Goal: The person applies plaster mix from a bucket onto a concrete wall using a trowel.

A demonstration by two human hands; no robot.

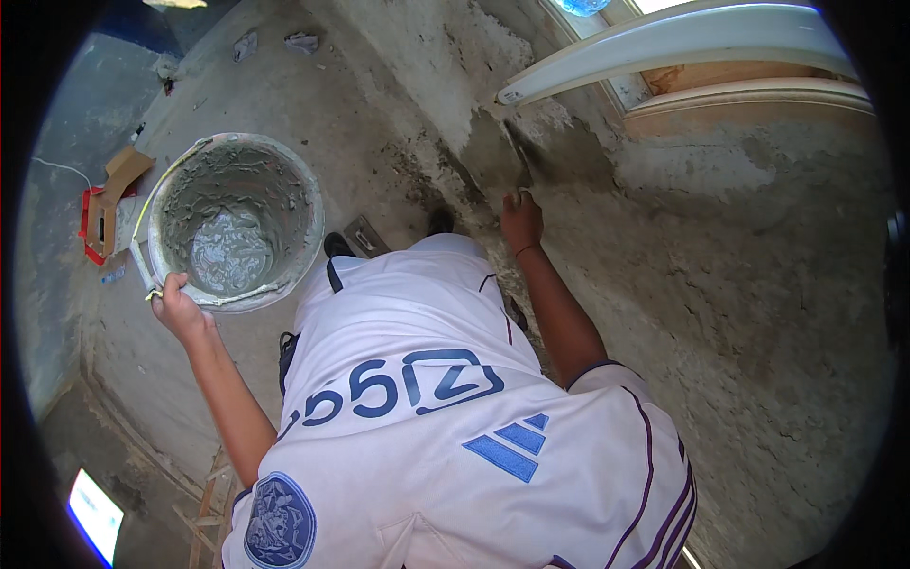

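Currently, left hand (178,308): fingers bent closed around the near-left edge of the bucket, by its rim and handle; the exact split of grip between the two is too small to tell.
Bucket (312,185): just ahead of the left fingers and inward from them, on the person's left side; it is round, with no long axis across its mouth, which faces up toward the head.
Mortar (232,251): wet and grey, pooled at the bottom of the bucket and smeared up its inside.
Right hand (521,223): fingers curled into a fist beside the wall; whether they have hold of anything cannot be told, though a dark narrow shape runs ahead of them.
Nearer hand: the left one, touching the bucket; the right is well apart, with the bucket lying to its left.
Damp patch (573,156): darker grey on the wall (701,275), just ahead of the right fist.
Flat tool (366,236): on the floor (379,123) between the bucket and the right hand, near the shoes.
Long white strip (664,52): slanting by the window frame, ahead and right.
Cardboard box (118,194): left of the bucket, apart from it.
Wooden ladder (206,512): partly in view, behind the left forearm.
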